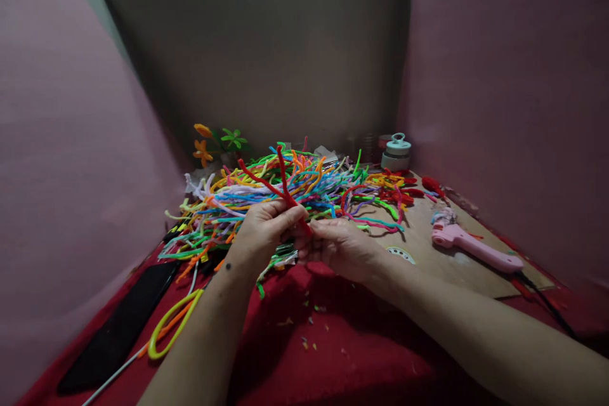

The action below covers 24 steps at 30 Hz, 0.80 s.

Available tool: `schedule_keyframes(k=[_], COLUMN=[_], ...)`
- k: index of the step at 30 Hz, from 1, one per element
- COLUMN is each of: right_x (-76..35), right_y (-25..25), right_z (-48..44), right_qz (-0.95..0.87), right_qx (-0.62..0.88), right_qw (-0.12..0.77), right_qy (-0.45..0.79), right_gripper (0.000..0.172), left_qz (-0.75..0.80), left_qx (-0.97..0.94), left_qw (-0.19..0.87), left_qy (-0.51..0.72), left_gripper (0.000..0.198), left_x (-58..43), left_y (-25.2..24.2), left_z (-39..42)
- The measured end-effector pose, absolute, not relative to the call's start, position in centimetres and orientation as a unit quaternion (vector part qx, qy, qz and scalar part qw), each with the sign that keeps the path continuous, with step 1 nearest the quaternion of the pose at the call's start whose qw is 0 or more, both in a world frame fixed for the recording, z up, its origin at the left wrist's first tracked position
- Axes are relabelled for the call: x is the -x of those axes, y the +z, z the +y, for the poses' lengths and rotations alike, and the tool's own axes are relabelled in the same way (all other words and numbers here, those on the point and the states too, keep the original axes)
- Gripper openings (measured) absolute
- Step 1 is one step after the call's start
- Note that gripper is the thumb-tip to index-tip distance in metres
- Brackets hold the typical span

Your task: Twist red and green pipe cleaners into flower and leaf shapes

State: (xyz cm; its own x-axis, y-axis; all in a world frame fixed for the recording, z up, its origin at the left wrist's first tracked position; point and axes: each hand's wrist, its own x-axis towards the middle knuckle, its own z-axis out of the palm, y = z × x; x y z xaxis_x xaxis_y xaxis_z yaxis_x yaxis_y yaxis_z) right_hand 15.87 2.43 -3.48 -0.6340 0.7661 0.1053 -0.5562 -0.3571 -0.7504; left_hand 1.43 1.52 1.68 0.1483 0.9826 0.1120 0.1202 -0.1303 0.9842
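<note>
Two red fuzzy stems point(286, 192), or poss. one bent double (can't tell), are up off the surface point(285, 387) at center, in front of the pile. L hand point(264, 225) pinches them btw thumb & fingers, w/ both tips spread in a V above; R hand point(340, 246) is close beside it, thumb & fingertips clamped on the lower end. Step in hand looks like joining or twisting that lower end; details hidden by the fingers. Next move prob. calls for a firm L pinch & small R finger turns.

Just behind: a big tangled pile of multicolored stems point(257, 195), some sticking up nr the red tips, so snagging is the main risk. R side: pink glue gun point(480, 250) on a tan board point(423, 273), its black cord point(547, 306) trailing off; lidded jar point(396, 155) farther back. L side: flat black item point(121, 327) & yellow loop point(153, 349) nr the L forearm. Orange flower point(202, 152) at back L. Tiny scraps point(305, 345) lie below the hands, not in the way.
</note>
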Motion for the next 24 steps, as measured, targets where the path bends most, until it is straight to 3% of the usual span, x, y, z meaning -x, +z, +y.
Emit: schedule_keyframes(k=[6,11,24], right_x=[-15.87,-15.65,-15.81], right_y=[-3.27,-3.08,-3.39], right_z=[2.54,2.06,2.43], right_qz=[-0.474,-0.491,-0.442], right_qx=[0.218,0.275,0.242], right_qw=[0.465,0.470,0.469], right_qy=[0.716,0.679,0.725], right_gripper=[0.016,0.016,0.018], left_qz=[0.447,0.443,0.453], left_qx=[-0.603,-0.529,-0.508], left_qw=[0.489,0.486,0.528], left_qy=[0.444,0.536,0.508], left_gripper=[0.019,0.020,0.021], left_x=[-1.35,-1.28,-1.79], left_y=[1.17,1.10,0.97], left_z=[1.80,2.15,2.09])
